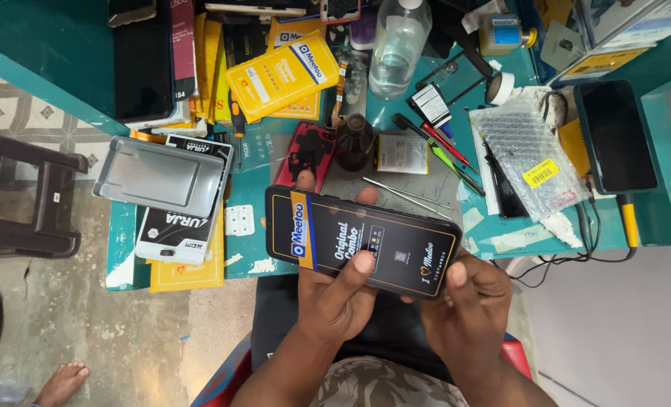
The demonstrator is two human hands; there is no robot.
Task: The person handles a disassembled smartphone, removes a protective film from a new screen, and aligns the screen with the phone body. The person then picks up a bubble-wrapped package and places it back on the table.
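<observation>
- Head view: both hands hold a flat black box (pixel 362 243) with a yellow border and a yellow-blue band, tilted, above the near edge of the teal table (pixel 501 226).
- Left hand (pixel 339 298): grip closed around the box's lower middle, thumb pressed flat on the top face, fingertips showing past the far edge.
- Right hand (pixel 467 305): grip closed on the box's right end, thumb on the corner.
- Just beyond the box: red phone frame (pixel 305 151), small dark bottle (pixel 355 141), metal tweezers (pixel 407 194) on a grey mat.
- Left of the box: grey tray (pixel 158 177) resting on a black-and-white carton (pixel 177 226).
- Far side: yellow box (pixel 282 75), clear plastic bottle (pixel 399 49).
- Right: bubble-wrap bag (pixel 527 154), dark phone (pixel 615 136).
- Bare foot (pixel 62 382) on the floor, lower left.
</observation>
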